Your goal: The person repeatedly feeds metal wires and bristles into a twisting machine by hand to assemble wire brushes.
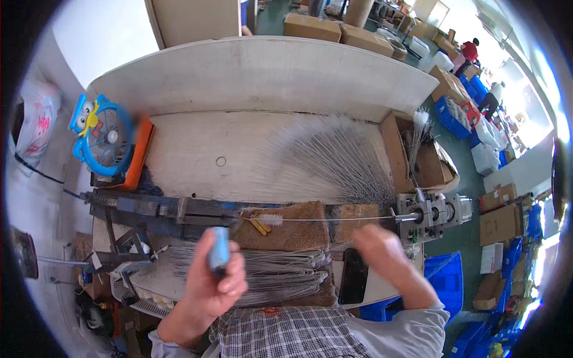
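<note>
My left hand (212, 280) is closed round a light-blue, block-like object with a dark end (219, 250); its exact kind does not show. Ahead of it, a thin wire brush (272, 219) with pale bristles lies level, its long stem running right to a metal chuck machine (424, 213). My right hand (381, 250) is blurred by motion just below the stem's right part, so whether it grips anything is hidden. Two small yellow sticks (260, 227) rest on a brown board (298, 230) beneath the brush. Bundled twisted wires (280, 277) lie between my hands.
A fanned pile of wire brushes (340, 158) covers the table's back right, beside an open cardboard box (391, 134). A black phone (354, 277) lies near my right forearm. At left stand a blue toy-like fan (107, 137) and a dark metal rail (143, 209).
</note>
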`<state>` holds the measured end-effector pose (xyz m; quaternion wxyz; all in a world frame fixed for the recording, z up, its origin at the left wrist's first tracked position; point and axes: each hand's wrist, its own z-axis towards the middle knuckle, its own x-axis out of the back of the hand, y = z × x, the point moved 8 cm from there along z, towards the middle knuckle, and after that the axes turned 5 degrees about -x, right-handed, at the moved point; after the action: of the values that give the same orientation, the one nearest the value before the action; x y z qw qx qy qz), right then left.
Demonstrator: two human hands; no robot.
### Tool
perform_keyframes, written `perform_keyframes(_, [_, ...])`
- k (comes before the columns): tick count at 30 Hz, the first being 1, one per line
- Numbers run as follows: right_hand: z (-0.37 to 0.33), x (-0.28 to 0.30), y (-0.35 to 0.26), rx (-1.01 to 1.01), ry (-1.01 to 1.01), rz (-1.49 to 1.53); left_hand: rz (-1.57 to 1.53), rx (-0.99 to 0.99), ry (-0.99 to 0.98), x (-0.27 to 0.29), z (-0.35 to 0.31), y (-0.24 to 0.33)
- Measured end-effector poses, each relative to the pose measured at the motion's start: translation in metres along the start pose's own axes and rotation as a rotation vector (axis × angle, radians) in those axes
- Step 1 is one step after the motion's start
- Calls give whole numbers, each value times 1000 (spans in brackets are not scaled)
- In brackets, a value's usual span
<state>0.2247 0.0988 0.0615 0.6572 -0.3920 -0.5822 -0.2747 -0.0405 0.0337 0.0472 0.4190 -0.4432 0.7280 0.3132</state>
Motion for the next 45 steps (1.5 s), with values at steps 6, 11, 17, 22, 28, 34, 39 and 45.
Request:
perform_keyframes(6, [-8,107,71,-118,350,-102,261,-304,50,55,9,-2])
perform_keyframes(11, [29,80,67,-150,313,111,1775,-900,-176,-7,95,-40])
perform_keyframes(17, [37,35,103,-173,181,200,2617,-990,65,-13,144,-49])
perform_keyframes(22, [21,39,110,-193,-27,265,2746,-825,-25,-22,162,-45])
perform_keyframes(28, [52,48,65,28,2,281,2892,-1136,68,-68,182,-14])
perform_keyframes(34, [114,18,-39,296,50,518,2022,-971,-117,-25,91,-24])
perform_keyframes(39, [142,-7,-100,323,90,531,565,-102,334,115,51,-20])
perform_keyframes(45, [160,-29,-140,243,90,438,111,-282,146,110,26,24])
